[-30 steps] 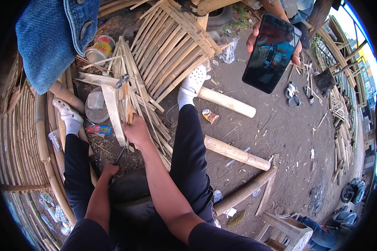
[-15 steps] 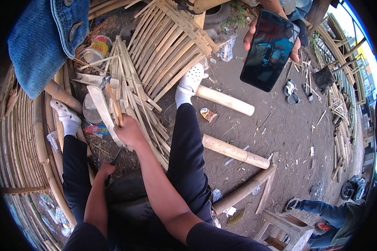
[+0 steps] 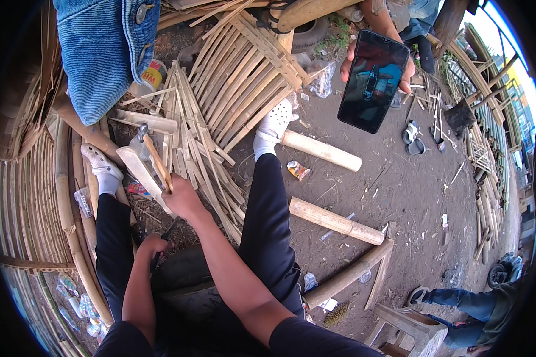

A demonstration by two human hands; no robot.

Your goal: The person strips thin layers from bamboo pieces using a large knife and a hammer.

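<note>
R hand, fingers clamped on hammer, is nearer split bamboo, running fwd-left alongside; L hand, fingers wrapped round dark tool, sits nr bamboo's close end.

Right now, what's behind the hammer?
Behind the hammer, a pale bamboo piece shows left of the handle, and bamboo strips show to its right. Whatever the handle and right hand cover can't be seen.

Right grip clenched, forearm stretched forward, left grip clenched too, lower and further back.
</note>
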